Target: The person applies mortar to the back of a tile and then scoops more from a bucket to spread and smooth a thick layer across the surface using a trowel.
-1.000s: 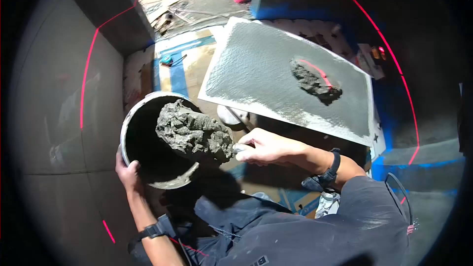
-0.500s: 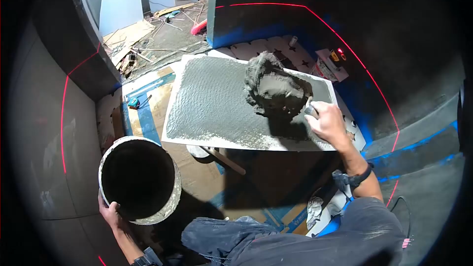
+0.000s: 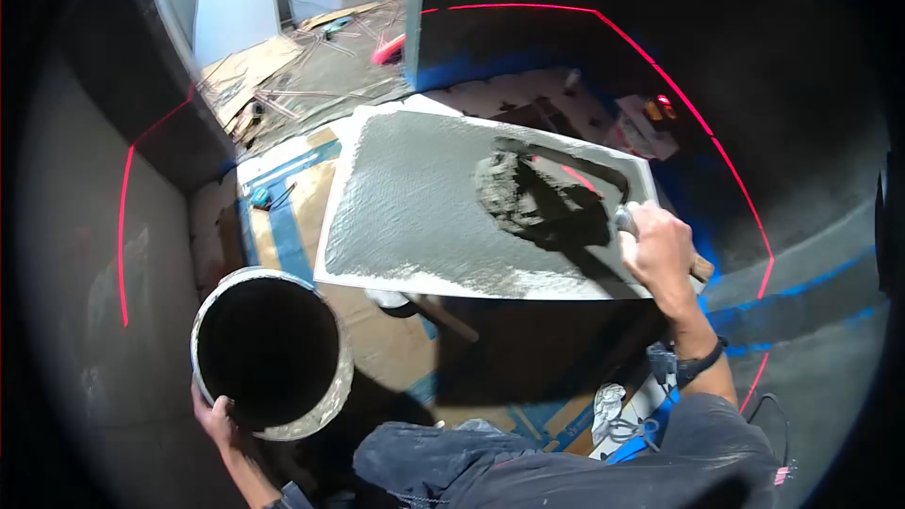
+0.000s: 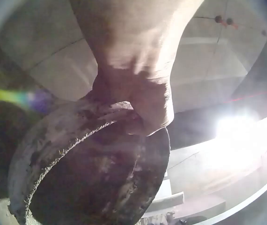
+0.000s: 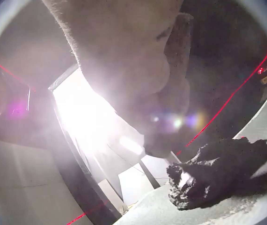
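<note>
My left hand (image 3: 219, 422) grips the rim of a bucket (image 3: 332, 401), thumb over the edge; the bucket's mouth faces up and its inside is dark. The left wrist view shows that hand (image 4: 147, 103) at the crusted rim. My right hand (image 3: 660, 250) holds a trowel by its handle (image 3: 699, 269), over the right end of a large tile (image 3: 405, 179) coated with grey mortar. A lump of mortar (image 3: 504, 193) lies on this coat, partly in shadow; the right wrist view shows the lump (image 5: 189, 187) close up. The trowel's blade is hard to make out in the dark patch.
A wooden-handled tool (image 3: 448, 319) lies below the tile's front edge. A tape measure (image 3: 261, 198) sits on the taped floor covering at left. Dark walls carry a red laser line (image 3: 698, 118). Crumpled white material (image 3: 608, 405) lies near my right side. Debris covers the floor beyond the doorway.
My right hand has moved from the bucket with a heaped trowel to over the tile. The mortar heap has come off onto the coat. My left hand keeps its grip on the bucket.
</note>
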Demonstrator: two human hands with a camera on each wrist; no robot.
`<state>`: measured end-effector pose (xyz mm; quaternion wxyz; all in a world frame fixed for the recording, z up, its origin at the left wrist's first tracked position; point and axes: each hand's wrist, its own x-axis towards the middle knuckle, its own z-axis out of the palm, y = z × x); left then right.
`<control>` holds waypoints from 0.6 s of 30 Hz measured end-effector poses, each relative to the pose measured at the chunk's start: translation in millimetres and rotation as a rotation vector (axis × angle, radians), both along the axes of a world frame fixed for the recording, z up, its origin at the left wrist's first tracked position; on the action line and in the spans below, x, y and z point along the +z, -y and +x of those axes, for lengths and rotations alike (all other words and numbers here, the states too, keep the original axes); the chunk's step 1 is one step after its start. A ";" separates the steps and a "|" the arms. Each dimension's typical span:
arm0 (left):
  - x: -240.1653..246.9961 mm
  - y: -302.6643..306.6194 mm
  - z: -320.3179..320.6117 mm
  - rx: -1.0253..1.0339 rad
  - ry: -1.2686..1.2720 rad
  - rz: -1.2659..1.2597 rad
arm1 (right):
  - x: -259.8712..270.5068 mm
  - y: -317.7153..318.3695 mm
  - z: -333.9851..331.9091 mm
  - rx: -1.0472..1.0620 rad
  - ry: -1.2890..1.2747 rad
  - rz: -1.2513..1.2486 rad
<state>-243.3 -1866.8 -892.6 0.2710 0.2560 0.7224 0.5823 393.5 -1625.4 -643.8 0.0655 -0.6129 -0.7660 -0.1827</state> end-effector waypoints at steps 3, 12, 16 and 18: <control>35.5 -20.2 30.8 0.068 0.064 -0.029 | 0.3 8.5 -31.9 0.167 -0.163 0.050; 45.4 -30.0 43.4 0.060 0.069 0.056 | -118.9 29.1 -269.2 0.844 -0.191 -0.500; 34.5 -30.3 49.4 0.022 0.013 0.110 | -222.0 27.9 -402.8 0.744 -0.022 -0.454; 39.3 -33.6 59.2 0.033 -0.033 0.058 | -276.8 22.2 -453.7 0.696 0.280 -0.592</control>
